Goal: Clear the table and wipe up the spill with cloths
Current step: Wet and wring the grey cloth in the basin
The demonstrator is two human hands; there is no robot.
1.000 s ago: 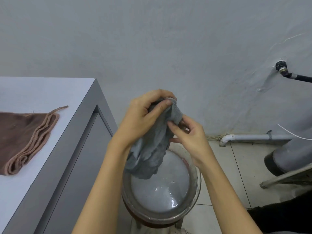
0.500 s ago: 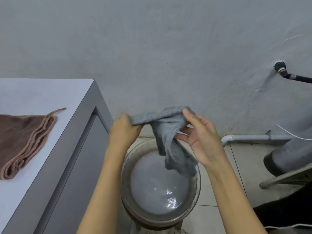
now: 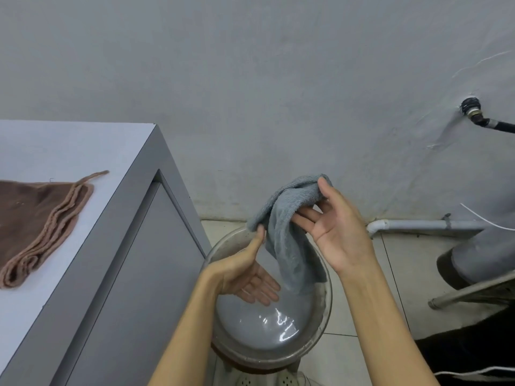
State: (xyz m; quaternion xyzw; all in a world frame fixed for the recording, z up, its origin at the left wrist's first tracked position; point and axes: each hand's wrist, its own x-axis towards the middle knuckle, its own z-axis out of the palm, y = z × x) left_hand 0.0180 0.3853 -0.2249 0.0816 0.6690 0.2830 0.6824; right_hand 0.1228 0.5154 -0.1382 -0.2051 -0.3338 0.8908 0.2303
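Observation:
A grey terry cloth point(image 3: 287, 232) hangs over a round basin point(image 3: 324, 310) of cloudy water. My right hand point(image 3: 334, 232) holds the cloth's upper edge with thumb and fingers, palm turned toward me. My left hand point(image 3: 248, 274) is lower, palm up, its thumb tip touching the cloth's left corner and the fingers spread over the water. A folded brown cloth point(image 3: 36, 224) lies on the grey table point(image 3: 83, 151) to the left.
The basin stands on a white stool point(image 3: 281, 378) on the tiled floor, close to the table's right side. A white pipe point(image 3: 418, 225) runs along the wall base. A black hose fitting point(image 3: 473, 110) sticks out of the wall at right.
The cloth went from bunched between both hands to spread out, then draped from my right hand. My left hand dropped lower over the basin and opened, palm up.

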